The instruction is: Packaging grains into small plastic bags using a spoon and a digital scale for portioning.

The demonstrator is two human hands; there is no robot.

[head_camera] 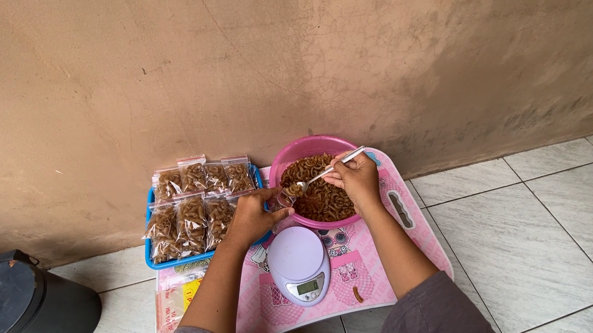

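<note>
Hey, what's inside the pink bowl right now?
The pink bowl holds a heap of brown curled snack pieces. The right hand dips a metal spoon into them. The bowl's bottom is covered by the heap, so it cannot be seen.

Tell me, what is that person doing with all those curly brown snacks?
A person sits on a tiled floor at a small pink table. Their right hand holds a metal spoon loaded with curly brown snacks over a pink bowl full of them. Their left hand holds a small clear bag right at the spoon's tip. A white kitchen scale sits in front of the bowl with nothing on it. Filled bags lie in a blue tray on the left.
</note>
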